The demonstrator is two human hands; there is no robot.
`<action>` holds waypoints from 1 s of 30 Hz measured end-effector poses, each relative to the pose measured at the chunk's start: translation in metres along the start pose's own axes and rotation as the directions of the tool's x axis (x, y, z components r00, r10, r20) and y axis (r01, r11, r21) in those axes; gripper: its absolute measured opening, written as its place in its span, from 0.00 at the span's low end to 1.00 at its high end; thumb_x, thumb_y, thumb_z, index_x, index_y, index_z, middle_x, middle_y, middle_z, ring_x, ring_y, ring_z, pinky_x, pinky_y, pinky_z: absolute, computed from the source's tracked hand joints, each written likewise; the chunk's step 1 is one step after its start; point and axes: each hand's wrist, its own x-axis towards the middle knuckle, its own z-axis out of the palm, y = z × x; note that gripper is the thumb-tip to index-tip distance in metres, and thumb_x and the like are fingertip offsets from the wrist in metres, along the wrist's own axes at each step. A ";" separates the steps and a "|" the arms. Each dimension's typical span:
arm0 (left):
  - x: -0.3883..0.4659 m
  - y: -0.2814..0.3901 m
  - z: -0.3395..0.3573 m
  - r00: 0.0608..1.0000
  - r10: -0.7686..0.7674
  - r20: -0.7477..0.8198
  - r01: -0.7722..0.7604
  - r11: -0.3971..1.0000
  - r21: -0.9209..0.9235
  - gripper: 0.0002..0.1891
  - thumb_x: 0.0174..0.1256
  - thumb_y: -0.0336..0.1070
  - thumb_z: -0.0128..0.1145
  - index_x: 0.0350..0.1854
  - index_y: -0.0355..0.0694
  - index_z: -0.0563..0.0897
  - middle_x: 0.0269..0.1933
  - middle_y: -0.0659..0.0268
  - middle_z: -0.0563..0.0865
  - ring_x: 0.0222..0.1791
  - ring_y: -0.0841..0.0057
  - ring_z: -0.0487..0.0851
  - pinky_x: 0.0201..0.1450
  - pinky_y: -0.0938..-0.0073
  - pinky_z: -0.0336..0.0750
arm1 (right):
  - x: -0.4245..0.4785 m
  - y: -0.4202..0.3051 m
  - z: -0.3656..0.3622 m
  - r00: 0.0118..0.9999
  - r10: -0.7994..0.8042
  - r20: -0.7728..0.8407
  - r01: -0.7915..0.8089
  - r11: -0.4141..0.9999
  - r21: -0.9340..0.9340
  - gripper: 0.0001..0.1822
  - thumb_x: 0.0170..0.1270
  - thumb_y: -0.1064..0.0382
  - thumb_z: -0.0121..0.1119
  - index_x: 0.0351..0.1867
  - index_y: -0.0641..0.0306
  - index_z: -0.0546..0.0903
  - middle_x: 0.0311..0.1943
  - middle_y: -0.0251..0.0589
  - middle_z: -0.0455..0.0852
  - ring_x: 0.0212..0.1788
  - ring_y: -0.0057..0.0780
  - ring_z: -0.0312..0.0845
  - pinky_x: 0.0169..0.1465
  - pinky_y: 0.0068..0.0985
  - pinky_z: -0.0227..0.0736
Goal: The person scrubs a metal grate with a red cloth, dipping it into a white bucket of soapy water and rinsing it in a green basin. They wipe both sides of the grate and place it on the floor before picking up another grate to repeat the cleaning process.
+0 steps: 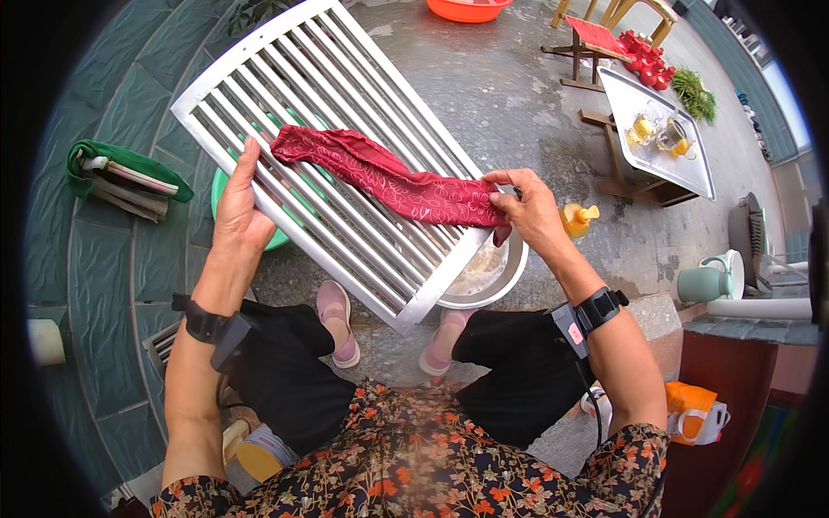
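Observation:
A slatted metal rack (337,213) is held up at a slant before me. My left hand (243,201) grips its left long edge, thumb on top and the other fingers hidden beneath. Across the slats lies a folded, dark red cloth (388,175) with a pale leaf pattern. My right hand (528,201) pinches the cloth's right end at the rack's right edge. Below that corner, partly covered by the rack, is a metal basin (486,285) of foamy water. A green basin (278,241) shows under the rack's left side and through the slats.
A yellow pump bottle (575,220) stands right of the metal basin. Farther right, a metal tray (647,158) with glassware rests on a wooden stand. An orange basin (469,10) and a red-topped folding stool (592,39) are farther off. A green bag (139,171) lies left.

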 end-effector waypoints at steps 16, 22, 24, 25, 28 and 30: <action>-0.058 -0.001 0.015 0.936 0.320 -0.146 -0.306 0.946 0.113 0.20 0.72 0.40 0.65 0.60 0.35 0.77 0.53 0.58 0.87 0.50 0.68 0.88 0.54 0.59 0.87 | 0.031 -0.032 -0.005 0.919 -0.394 -0.027 0.374 0.890 -0.259 0.11 0.53 0.65 0.73 0.33 0.61 0.80 0.34 0.42 0.80 0.37 0.44 0.80 0.42 0.38 0.74; -0.112 0.020 0.051 0.908 0.403 -0.118 -0.382 0.909 0.168 0.21 0.72 0.40 0.65 0.60 0.34 0.76 0.54 0.55 0.86 0.52 0.67 0.88 0.56 0.58 0.87 | 0.023 -0.050 -0.014 0.858 -0.457 0.235 0.484 0.872 -0.069 0.12 0.54 0.65 0.74 0.33 0.63 0.79 0.31 0.42 0.82 0.35 0.40 0.81 0.40 0.34 0.75; -0.121 0.028 0.060 0.894 0.441 -0.084 -0.412 0.881 0.233 0.22 0.72 0.41 0.65 0.60 0.33 0.76 0.53 0.54 0.86 0.52 0.67 0.88 0.54 0.60 0.89 | 0.011 -0.057 -0.011 0.841 -0.426 0.333 0.420 0.903 0.095 0.11 0.57 0.65 0.73 0.35 0.63 0.80 0.31 0.44 0.84 0.35 0.40 0.83 0.40 0.33 0.76; -0.125 0.031 0.069 0.893 0.444 -0.069 -0.408 0.866 0.289 0.23 0.71 0.41 0.66 0.60 0.33 0.76 0.52 0.57 0.86 0.50 0.69 0.88 0.54 0.62 0.89 | 0.011 -0.056 -0.018 0.844 -0.414 0.341 0.396 0.910 0.123 0.11 0.58 0.64 0.72 0.36 0.64 0.81 0.30 0.45 0.85 0.34 0.40 0.83 0.40 0.34 0.76; -0.127 0.030 0.079 0.877 0.478 -0.041 -0.427 0.816 0.389 0.21 0.70 0.44 0.68 0.56 0.36 0.80 0.49 0.62 0.88 0.47 0.74 0.88 0.53 0.65 0.88 | 0.010 -0.063 -0.008 0.887 -0.351 0.300 0.345 0.936 0.074 0.13 0.62 0.59 0.70 0.42 0.65 0.84 0.29 0.48 0.87 0.33 0.40 0.85 0.41 0.35 0.78; -0.127 0.029 0.083 0.878 0.476 -0.040 -0.416 0.804 0.425 0.19 0.69 0.45 0.69 0.54 0.38 0.83 0.48 0.64 0.88 0.46 0.77 0.88 0.52 0.67 0.87 | 0.005 -0.073 -0.008 0.915 -0.258 0.309 0.252 0.966 0.060 0.15 0.64 0.56 0.69 0.44 0.65 0.86 0.29 0.49 0.88 0.34 0.37 0.87 0.42 0.36 0.78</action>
